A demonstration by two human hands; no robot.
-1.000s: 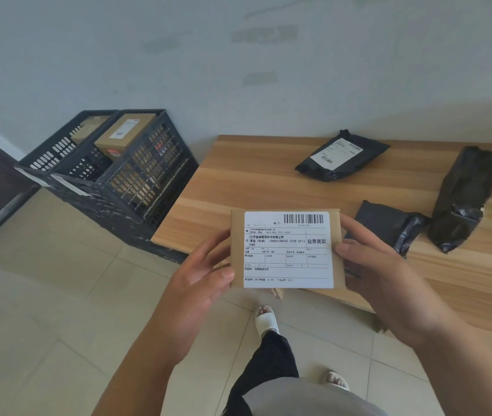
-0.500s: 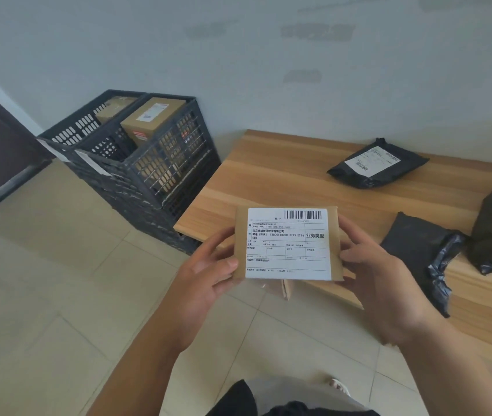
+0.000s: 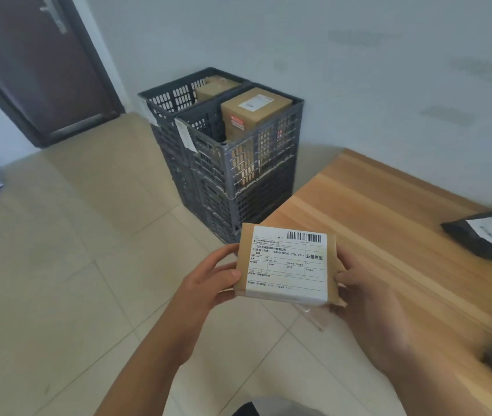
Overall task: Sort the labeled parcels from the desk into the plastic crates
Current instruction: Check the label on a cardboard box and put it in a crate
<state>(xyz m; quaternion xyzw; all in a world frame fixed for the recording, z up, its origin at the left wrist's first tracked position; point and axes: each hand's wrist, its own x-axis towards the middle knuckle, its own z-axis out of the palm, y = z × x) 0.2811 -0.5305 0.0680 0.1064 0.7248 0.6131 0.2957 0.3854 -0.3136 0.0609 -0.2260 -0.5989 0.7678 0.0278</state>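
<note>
The small brown parcel [image 3: 288,264] is hovering label-up over the floor beside the desk [image 3: 389,235], probably for reading. Left hand [image 3: 208,283] and right hand [image 3: 368,307] are gripping its sides, fingers curled around the edges, facing the crates [image 3: 223,145].

Matt brown cardboard parcel [image 3: 286,265] with smooth white paper label; grained wooden counter [image 3: 389,223]; dark perforated plastic crates [image 3: 238,163]; glossy floor tiles [image 3: 58,265].
</note>
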